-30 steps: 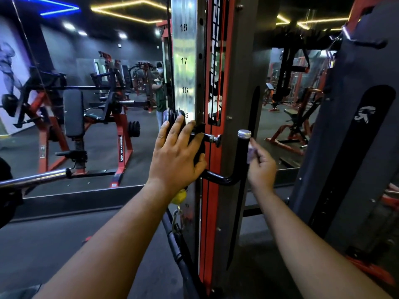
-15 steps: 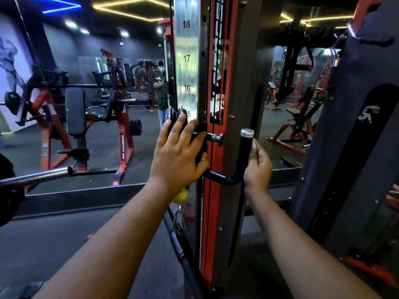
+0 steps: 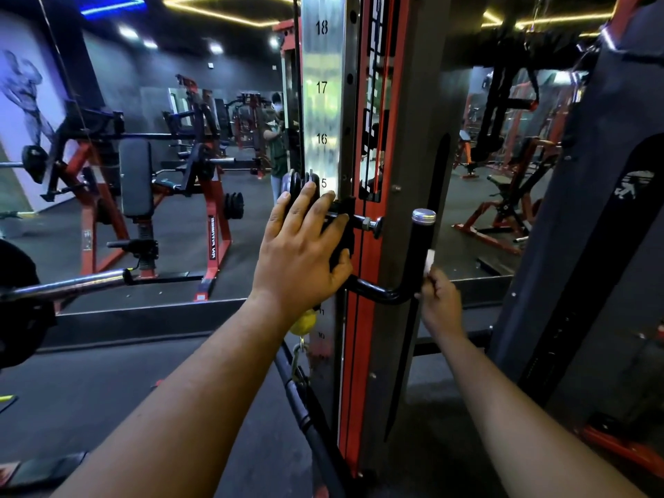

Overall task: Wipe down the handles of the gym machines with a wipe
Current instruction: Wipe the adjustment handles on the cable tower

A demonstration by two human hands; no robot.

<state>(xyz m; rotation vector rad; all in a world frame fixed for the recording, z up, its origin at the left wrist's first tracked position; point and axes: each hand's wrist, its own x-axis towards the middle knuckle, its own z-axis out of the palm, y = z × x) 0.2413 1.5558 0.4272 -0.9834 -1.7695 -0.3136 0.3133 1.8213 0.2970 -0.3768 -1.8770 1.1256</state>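
Observation:
A black L-shaped handle [image 3: 415,253] with a silver cap sticks out from the red and grey upright [image 3: 366,318] of a cable machine. My right hand [image 3: 440,303] pinches a small white wipe [image 3: 429,260] against the right side of the handle, low on its upright part. My left hand [image 3: 301,253] lies on the black carriage [image 3: 341,242] of the upright, fingers spread and straight, thumb near the handle's base. A chrome rail [image 3: 321,102] marked with numbers runs up behind it.
A pull pin with a knob [image 3: 372,224] juts out just above the handle. A yellow clip and black cable [image 3: 303,357] hang below my left hand. A barbell [image 3: 68,287] reaches in from the left. Red benches and racks [image 3: 212,224] stand behind; a dark panel [image 3: 589,246] rises at right.
My right hand went up along the handle and has now slid down to its lower part, with the wipe showing again. My left hand stays on the carriage.

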